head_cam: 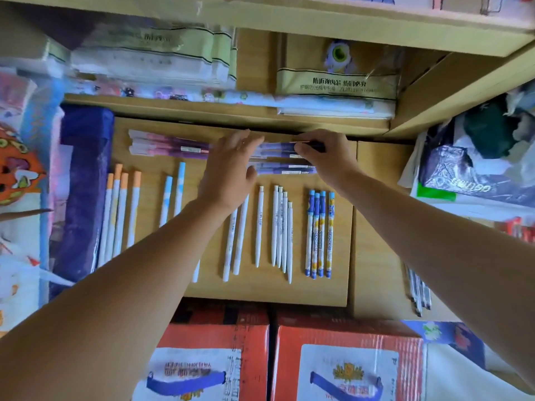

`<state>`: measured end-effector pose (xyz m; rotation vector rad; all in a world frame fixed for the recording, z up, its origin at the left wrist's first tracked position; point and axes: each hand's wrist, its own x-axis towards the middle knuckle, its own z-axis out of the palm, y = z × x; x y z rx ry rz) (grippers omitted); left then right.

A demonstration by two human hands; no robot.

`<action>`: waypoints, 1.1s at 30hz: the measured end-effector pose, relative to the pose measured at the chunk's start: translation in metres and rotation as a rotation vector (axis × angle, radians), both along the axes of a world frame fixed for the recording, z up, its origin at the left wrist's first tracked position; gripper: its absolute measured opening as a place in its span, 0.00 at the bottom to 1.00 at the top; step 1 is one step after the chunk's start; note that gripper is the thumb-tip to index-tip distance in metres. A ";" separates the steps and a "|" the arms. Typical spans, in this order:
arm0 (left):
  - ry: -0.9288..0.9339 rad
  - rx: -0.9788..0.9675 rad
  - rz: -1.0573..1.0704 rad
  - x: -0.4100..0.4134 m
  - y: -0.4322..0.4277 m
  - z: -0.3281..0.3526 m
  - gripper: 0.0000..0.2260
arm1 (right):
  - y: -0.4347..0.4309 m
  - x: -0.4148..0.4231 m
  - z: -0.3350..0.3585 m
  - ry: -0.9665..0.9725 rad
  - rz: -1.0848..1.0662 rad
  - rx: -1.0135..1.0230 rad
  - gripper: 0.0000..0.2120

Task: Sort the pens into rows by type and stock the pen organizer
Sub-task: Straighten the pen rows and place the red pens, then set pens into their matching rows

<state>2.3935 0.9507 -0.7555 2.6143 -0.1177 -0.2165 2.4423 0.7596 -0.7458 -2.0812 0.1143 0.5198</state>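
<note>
Now the right hand (pixel 327 153) pinches the topmost of the purple pens (pixel 285 169) by its end, up at the far edge of the wooden board (pixel 318 290), while the left hand (pixel 228 172) rests loosely spread against the row: light, stiff, slick barrels, likely to roll, best nipped mid-barrel.

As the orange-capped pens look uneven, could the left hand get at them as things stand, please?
Probably yes: the left hand holds nothing, its fingers loose over the purple pens, and the orange-capped pens lie uncovered beside its forearm.
</note>
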 end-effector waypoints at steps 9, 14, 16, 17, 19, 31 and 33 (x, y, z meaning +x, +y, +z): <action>-0.027 0.080 -0.074 0.002 0.005 -0.002 0.19 | -0.007 -0.012 -0.014 -0.224 0.195 -0.394 0.12; -0.033 0.089 -0.090 -0.001 0.006 -0.003 0.18 | -0.011 -0.021 -0.016 -0.255 0.251 -0.402 0.14; -0.034 0.081 -0.094 -0.001 0.007 -0.003 0.18 | -0.011 -0.022 -0.016 -0.249 0.233 -0.386 0.14; -0.032 0.077 -0.098 -0.001 0.007 -0.002 0.19 | -0.011 -0.022 -0.015 -0.250 0.228 -0.382 0.14; -0.024 0.073 -0.105 0.001 0.007 -0.002 0.19 | -0.010 -0.021 -0.014 -0.243 0.228 -0.384 0.14; -0.098 -0.032 -0.158 -0.008 -0.019 0.037 0.09 | -0.033 -0.043 0.021 -0.343 0.087 -0.276 0.10; -0.061 -0.076 -0.174 -0.012 -0.037 0.052 0.06 | -0.044 -0.054 0.036 -0.319 0.031 -0.250 0.08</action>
